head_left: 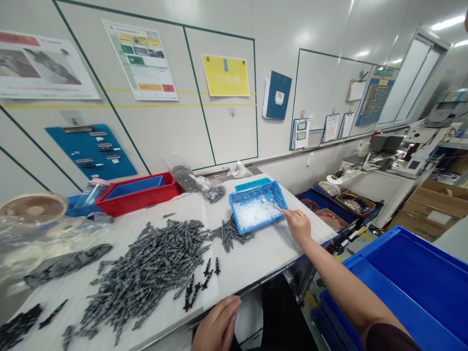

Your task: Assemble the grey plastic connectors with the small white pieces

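Note:
My right hand (299,225) is closed round the end of a thin pale stick (274,204), whose tip reaches into a shallow blue tray (242,225). Small white pieces (252,212) lie loose across the tray's floor. Below the table's front edge, my left hand (216,324) is closed, its fingers together and partly curled; whatever it may hold is hidden. Nearest to it on the table are several black slender parts (195,291). A large heap of grey slender parts (149,268) lies to the left, and a smaller grey pile (228,234) touches the tray's left side.
A red bin (139,201) with a blue insert and clear bags of dark parts (214,191) stand along the back. At left are a fan (34,207) and a grey bag (69,263). Large blue crates (405,282) flank my right arm. White sheeting covers the table (244,268).

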The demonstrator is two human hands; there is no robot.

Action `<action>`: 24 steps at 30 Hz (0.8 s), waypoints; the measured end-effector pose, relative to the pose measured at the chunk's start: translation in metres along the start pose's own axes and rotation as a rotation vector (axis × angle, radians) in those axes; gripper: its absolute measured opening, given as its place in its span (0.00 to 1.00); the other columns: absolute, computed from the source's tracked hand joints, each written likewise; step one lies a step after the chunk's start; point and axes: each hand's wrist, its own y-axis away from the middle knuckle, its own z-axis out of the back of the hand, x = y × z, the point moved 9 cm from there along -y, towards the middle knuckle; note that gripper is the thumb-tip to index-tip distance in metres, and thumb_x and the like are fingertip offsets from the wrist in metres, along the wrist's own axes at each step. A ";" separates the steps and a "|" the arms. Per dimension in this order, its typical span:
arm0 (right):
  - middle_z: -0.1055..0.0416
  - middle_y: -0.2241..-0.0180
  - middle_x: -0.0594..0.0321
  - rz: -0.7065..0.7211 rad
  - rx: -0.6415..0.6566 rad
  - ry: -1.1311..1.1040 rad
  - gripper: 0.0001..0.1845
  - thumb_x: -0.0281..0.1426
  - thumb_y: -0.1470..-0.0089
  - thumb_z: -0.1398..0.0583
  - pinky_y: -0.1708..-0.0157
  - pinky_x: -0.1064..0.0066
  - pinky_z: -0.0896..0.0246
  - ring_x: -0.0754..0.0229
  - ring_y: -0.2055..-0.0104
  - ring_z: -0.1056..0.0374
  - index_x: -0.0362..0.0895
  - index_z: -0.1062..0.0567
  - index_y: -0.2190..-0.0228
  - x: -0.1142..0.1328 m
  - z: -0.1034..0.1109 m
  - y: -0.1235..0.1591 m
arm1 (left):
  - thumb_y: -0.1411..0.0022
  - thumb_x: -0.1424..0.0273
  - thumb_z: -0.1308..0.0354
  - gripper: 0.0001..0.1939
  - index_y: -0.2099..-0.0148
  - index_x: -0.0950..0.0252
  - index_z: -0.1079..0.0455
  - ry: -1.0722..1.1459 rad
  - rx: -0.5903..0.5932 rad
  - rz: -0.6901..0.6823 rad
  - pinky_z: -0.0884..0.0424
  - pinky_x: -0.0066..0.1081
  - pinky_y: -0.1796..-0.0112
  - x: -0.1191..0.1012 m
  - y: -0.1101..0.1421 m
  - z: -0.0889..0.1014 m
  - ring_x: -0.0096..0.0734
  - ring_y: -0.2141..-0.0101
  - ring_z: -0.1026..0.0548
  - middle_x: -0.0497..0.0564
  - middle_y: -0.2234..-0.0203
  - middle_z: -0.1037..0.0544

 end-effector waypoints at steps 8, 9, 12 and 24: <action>0.24 0.62 0.56 -0.064 -0.056 -0.066 0.14 0.34 0.43 0.46 0.57 0.60 0.39 0.53 0.60 0.32 0.46 0.23 0.60 -0.001 0.001 0.030 | 0.35 0.71 0.53 0.12 0.51 0.62 0.34 0.018 -0.026 0.033 0.26 0.27 0.57 -0.005 -0.001 0.008 0.31 0.58 0.24 0.54 0.59 0.23; 0.24 0.62 0.56 -0.094 -0.057 -0.090 0.15 0.35 0.43 0.47 0.58 0.60 0.37 0.53 0.60 0.31 0.46 0.23 0.60 -0.003 0.001 0.034 | 0.35 0.71 0.53 0.12 0.51 0.62 0.34 0.022 -0.033 0.035 0.26 0.27 0.57 -0.006 -0.001 0.009 0.31 0.58 0.24 0.54 0.59 0.23; 0.23 0.65 0.56 -0.201 -0.041 -0.164 0.18 0.39 0.44 0.47 0.64 0.63 0.34 0.53 0.63 0.29 0.45 0.23 0.59 -0.013 -0.003 0.044 | 0.35 0.71 0.54 0.12 0.52 0.62 0.34 0.028 -0.038 0.050 0.26 0.26 0.58 -0.008 -0.002 0.010 0.30 0.59 0.24 0.54 0.60 0.23; 0.23 0.64 0.56 -0.473 0.018 -0.383 0.18 0.41 0.54 0.43 0.55 0.59 0.38 0.49 0.57 0.30 0.43 0.21 0.66 -0.037 -0.013 0.052 | 0.36 0.71 0.53 0.13 0.52 0.62 0.33 0.037 0.008 0.096 0.26 0.27 0.58 -0.009 0.003 0.006 0.31 0.58 0.24 0.54 0.59 0.23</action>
